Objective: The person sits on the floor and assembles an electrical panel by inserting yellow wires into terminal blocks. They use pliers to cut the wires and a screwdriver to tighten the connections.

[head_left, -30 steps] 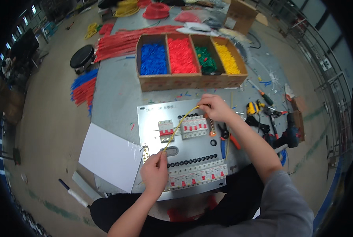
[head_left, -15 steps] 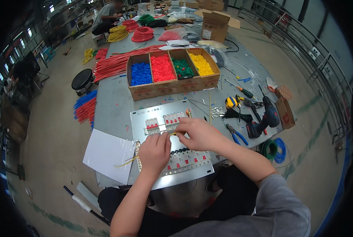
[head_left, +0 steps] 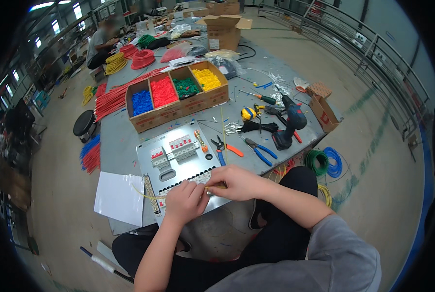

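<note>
**A:** So what's nearest? Both hands are bunched at the front edge of the grey metal panel (head_left: 178, 155). The left hand (head_left: 186, 202) and right hand (head_left: 237, 182) each pinch a thin yellow wire (head_left: 144, 194), fingers closed tight on it. It runs between them and trails off left over the panel's edge, toward the white sheet (head_left: 117, 197).

**B:** Yeah, and the hands cover most of the bottom breaker row, so you can't tell where the wire end sits. Higher on the panel there's a small group of red-topped breakers (head_left: 171, 148).

**A:** Just right of it lie orange-handled pliers (head_left: 227, 148) and blue-handled pliers (head_left: 260, 152), then a cordless drill (head_left: 288, 121).

**B:** Farther back is the cardboard box (head_left: 178, 95) split into blue, red, green and yellow compartments. Red wire bundles (head_left: 113, 97) lie left of it, and another person (head_left: 103, 41) sits way at the far end of the table.
</note>
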A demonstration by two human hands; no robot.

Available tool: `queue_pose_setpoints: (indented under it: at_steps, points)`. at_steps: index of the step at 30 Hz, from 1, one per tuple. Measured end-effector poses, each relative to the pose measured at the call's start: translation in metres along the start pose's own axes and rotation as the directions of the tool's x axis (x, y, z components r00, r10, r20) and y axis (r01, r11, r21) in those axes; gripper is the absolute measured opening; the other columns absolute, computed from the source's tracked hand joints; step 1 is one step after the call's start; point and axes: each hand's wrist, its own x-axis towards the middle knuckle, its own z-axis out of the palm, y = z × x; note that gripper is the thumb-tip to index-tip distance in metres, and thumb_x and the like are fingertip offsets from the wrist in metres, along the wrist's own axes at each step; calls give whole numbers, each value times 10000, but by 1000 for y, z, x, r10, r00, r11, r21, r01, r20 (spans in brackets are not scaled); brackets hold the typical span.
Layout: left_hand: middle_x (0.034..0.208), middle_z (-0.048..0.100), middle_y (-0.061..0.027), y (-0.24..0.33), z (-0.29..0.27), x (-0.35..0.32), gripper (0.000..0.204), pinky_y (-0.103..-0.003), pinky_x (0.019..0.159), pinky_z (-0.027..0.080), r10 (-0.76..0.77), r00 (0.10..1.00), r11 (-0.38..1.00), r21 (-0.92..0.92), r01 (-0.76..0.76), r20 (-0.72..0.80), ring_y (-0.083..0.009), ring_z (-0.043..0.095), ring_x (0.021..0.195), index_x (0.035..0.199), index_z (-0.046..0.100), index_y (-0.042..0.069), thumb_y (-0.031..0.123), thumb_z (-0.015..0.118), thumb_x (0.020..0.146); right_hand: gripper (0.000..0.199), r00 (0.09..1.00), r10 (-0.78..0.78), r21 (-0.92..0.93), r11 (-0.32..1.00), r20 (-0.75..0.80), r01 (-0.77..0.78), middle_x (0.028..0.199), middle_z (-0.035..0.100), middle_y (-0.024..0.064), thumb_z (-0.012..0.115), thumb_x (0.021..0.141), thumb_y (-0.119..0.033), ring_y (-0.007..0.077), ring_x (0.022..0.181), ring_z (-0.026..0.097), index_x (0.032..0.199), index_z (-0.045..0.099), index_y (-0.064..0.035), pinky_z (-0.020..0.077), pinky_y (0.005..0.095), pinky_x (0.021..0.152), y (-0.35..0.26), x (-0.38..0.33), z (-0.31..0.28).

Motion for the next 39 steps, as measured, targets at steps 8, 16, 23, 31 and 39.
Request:
queue_pose_setpoints:
  at_steps: [8, 16, 23, 31, 39]
  points:
    - [708, 585, -73, 5, -3, -16, 170, -380, 505, 454, -56, 998, 998, 35, 57, -33, -265, 597, 606, 867, 645, 73, 35, 761, 748, 678, 787, 537, -398, 679, -304, -617, 1325, 663, 214, 700, 937, -543, 338, 1237, 627, 1380, 612, -37, 514, 437, 1040, 147, -35, -48]
    - [700, 598, -68, 4, -5, -21, 161, -383, 509, 462, -64, 997, 998, 22, 65, -48, -261, 607, 607, 874, 647, 75, 53, 765, 767, 690, 576, 692, -393, 430, -435, -813, 1305, 621, 249, 796, 855, -436, 389, 1234, 630, 1323, 587, 25, 546, 477, 1011, 196, -53, -47]
    - [731, 619, -69, 14, -8, -15, 148, -390, 536, 487, -122, 992, 993, -6, 122, -19, -265, 632, 641, 909, 653, 78, 95, 768, 817, 353, 496, 772, 707, 602, -397, -370, 935, 656, 108, 640, 948, -374, 183, 761, 622, 1055, 568, -45, 519, 354, 682, 206, -119, -45]
    - [798, 624, -129, 39, -9, -35, 95, -463, 603, 479, -304, 952, 952, -49, 303, -24, -345, 632, 695, 930, 652, 41, 74, 715, 866, 419, 824, 386, 889, 366, -415, 276, 891, 616, 89, 514, 1085, -451, 207, 930, 620, 1062, 636, -50, 500, 389, 931, 22, -174, 149]
    - [746, 584, -121, 126, 12, -53, 43, -390, 548, 464, -393, 916, 891, -214, 400, 76, -293, 606, 601, 916, 648, 22, 50, 680, 915, 240, 735, 645, 793, 551, -209, -259, 879, 539, -2, 498, 1108, -241, 86, 823, 587, 1315, 542, -128, 500, 279, 686, 26, -165, 204]
